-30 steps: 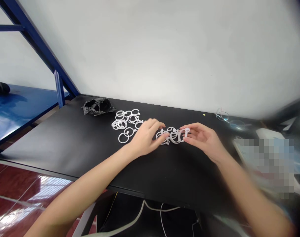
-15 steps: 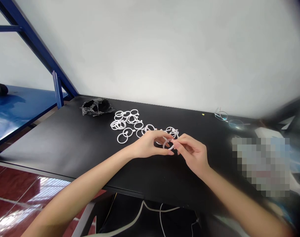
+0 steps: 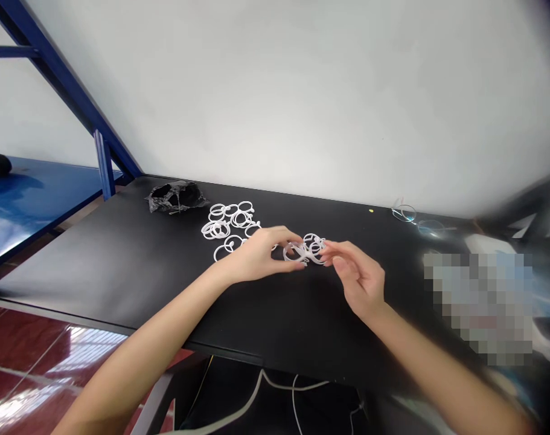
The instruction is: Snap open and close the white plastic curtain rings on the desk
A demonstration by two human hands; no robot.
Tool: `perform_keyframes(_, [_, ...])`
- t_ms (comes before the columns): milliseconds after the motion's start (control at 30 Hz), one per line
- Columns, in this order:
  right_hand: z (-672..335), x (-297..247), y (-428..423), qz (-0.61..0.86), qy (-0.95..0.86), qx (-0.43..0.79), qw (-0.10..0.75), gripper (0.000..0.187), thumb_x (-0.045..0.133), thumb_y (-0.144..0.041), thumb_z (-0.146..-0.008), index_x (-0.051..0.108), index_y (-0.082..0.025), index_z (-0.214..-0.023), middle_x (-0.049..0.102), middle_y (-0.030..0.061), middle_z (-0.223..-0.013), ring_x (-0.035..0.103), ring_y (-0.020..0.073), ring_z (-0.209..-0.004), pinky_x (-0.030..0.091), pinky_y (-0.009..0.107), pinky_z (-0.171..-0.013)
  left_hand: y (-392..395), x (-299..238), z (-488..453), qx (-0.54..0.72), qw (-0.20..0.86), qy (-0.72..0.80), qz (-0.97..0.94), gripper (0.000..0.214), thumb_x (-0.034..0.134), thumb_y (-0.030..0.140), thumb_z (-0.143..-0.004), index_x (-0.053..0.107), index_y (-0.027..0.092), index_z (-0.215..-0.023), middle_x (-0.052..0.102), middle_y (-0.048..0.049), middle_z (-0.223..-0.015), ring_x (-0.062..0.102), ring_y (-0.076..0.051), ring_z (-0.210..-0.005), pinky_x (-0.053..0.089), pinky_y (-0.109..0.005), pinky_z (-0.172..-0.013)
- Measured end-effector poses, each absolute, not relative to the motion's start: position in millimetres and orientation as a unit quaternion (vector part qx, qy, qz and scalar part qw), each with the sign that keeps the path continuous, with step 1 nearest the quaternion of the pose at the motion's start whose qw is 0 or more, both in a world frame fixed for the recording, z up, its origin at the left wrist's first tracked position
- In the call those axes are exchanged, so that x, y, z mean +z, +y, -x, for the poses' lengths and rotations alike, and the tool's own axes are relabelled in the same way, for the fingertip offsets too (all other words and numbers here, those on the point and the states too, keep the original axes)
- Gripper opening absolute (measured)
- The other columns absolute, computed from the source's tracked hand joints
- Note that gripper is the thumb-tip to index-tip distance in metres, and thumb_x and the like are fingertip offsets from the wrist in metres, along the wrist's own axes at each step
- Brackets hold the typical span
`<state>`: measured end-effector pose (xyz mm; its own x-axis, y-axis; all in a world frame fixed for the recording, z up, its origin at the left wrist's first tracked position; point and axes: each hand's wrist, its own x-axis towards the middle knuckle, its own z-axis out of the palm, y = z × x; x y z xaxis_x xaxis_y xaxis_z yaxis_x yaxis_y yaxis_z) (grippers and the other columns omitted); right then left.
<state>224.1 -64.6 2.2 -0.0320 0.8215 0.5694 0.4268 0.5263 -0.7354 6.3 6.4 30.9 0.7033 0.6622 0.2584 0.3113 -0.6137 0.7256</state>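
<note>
My left hand (image 3: 275,254) curves around a white plastic ring (image 3: 285,256), its fingers above and its thumb below, with the ring's rim between them. My right hand (image 3: 358,275) is just to the right, thumb a little apart from the bent fingers, and its fingertips are close beside another white ring (image 3: 319,262). Whether they touch that ring is hard to see. Behind the hands lie more rings (image 3: 311,237) with small knobs. To the left, a loose pile of the same rings (image 3: 218,229) rests on the black table (image 3: 256,326), partly hidden by my left hand.
A crumpled black plastic bag (image 3: 177,196) lies at the back left. Eyeglasses (image 3: 406,212) are at the back right, near a blurred-out pale package (image 3: 483,308). A white wall (image 3: 279,109) rises behind the table. Cables (image 3: 238,411) hang below the front edge.
My left hand has shifted slightly left with the ring. My right thumb and fingers have parted from their pinch on the ring and moved slightly right.
</note>
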Motion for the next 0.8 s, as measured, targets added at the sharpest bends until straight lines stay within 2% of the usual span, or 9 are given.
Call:
perform_keyframes(133, [-234.9, 3.9, -50.6, 0.515, -0.691, 0.157, 0.482, 0.012, 0.063, -0.032, -0.089, 0.069, -0.022, -0.092, 0.068, 0.0048, -0.090, 0.065, 0.0188, -0.079, 0.058, 0.033, -0.067, 21.7, 13.1, 2.1, 0.239, 0.033, 0.439, -0.865, 0.026, 0.060, 0.026, -0.089, 0.061, 0.015, -0.113, 0.066, -0.0121, -0.107, 0.062, -0.027, -0.101, 0.045, -0.044, -0.093])
perform_keyframes(200, [-239.3, 2.6, -46.1, 0.523, -0.724, 0.128, 0.431, 0.010, 0.068, -0.032, -0.086, 0.068, -0.022, -0.086, 0.067, 0.0044, -0.087, 0.063, 0.0194, -0.077, 0.056, 0.035, -0.066, 25.2, 3.6, 3.3, 0.201, -0.059, 0.474, -0.855, 0.021, 0.058, 0.025, -0.090, 0.062, 0.014, -0.108, 0.067, -0.0133, -0.100, 0.061, -0.030, -0.099, 0.042, -0.048, -0.094])
perform_keyframes(267, [-242.1, -0.2, -44.2, 0.529, -0.752, 0.102, 0.380, 0.011, 0.071, -0.033, -0.082, 0.067, -0.023, -0.082, 0.066, 0.0035, -0.082, 0.062, 0.0207, -0.076, 0.054, 0.036, -0.066, 26.1, -2.8, 3.3, 0.181, -0.096, 0.483, -0.851, 0.018, 0.056, 0.027, -0.090, 0.064, 0.014, -0.100, 0.067, -0.0134, -0.094, 0.060, -0.031, -0.094, 0.042, -0.048, -0.093])
perform_keyframes(433, [-242.2, -6.1, -44.5, 0.530, -0.785, 0.103, 0.303, 0.016, 0.065, -0.030, -0.087, 0.064, -0.023, -0.072, 0.063, 0.0022, -0.077, 0.059, 0.0207, -0.077, 0.050, 0.035, -0.065, 24.1, -5.1, 3.0, 0.169, -0.119, 0.492, -0.846, 0.023, 0.055, 0.034, -0.091, 0.067, 0.015, -0.084, 0.065, -0.0141, -0.096, 0.059, -0.030, -0.091, 0.044, -0.044, -0.084])
perform_keyframes(533, [-240.8, -3.9, -44.8, 0.535, -0.777, 0.123, 0.309, 0.018, 0.062, -0.029, -0.089, 0.065, -0.023, -0.072, 0.063, 0.0022, -0.077, 0.057, 0.0178, -0.070, 0.047, 0.031, -0.059, 22.6, -1.0, 1.2, 0.177, -0.110, 0.491, -0.846, 0.027, 0.053, 0.036, -0.093, 0.068, 0.014, -0.089, 0.065, -0.0147, -0.101, 0.059, -0.030, -0.092, 0.044, -0.045, -0.085])
perform_keyframes(633, [-240.1, 1.3, -45.5, 0.550, -0.740, 0.126, 0.366, 0.016, 0.063, -0.028, -0.088, 0.065, -0.022, -0.073, 0.060, 0.0014, -0.074, 0.051, 0.0134, -0.057, 0.042, 0.028, -0.050, 18.9, 5.2, -3.7, 0.217, -0.092, 0.474, -0.848, 0.031, 0.044, 0.034, -0.098, 0.066, 0.013, -0.100, 0.064, -0.0154, -0.108, 0.058, -0.030, -0.097, 0.042, -0.046, -0.089])
perform_keyframes(700, [-239.4, 4.9, -47.1, 0.549, -0.706, 0.133, 0.427, 0.017, 0.065, -0.028, -0.087, 0.063, -0.021, -0.072, 0.058, 0.0011, -0.072, 0.050, 0.0126, -0.056, 0.040, 0.027, -0.048, 14.2, 9.3, -8.4, 0.252, -0.058, 0.448, -0.856, 0.032, 0.040, 0.033, -0.100, 0.064, 0.012, -0.106, 0.064, -0.0151, -0.112, 0.057, -0.030, -0.101, 0.041, -0.047, -0.093])
perform_keyframes(800, [-236.0, 8.9, -52.3, 0.515, -0.665, 0.171, 0.513, 0.014, 0.064, -0.025, -0.088, 0.061, -0.021, -0.074, 0.056, 0.0007, -0.072, 0.053, 0.0133, -0.061, 0.044, 0.026, -0.049, 3.3, 13.2, -16.0, 0.313, 0.073, 0.372, -0.871, 0.034, 0.044, 0.036, -0.099, 0.057, 0.013, -0.121, 0.061, -0.0141, -0.119, 0.056, -0.028, -0.109, 0.040, -0.046, -0.099])
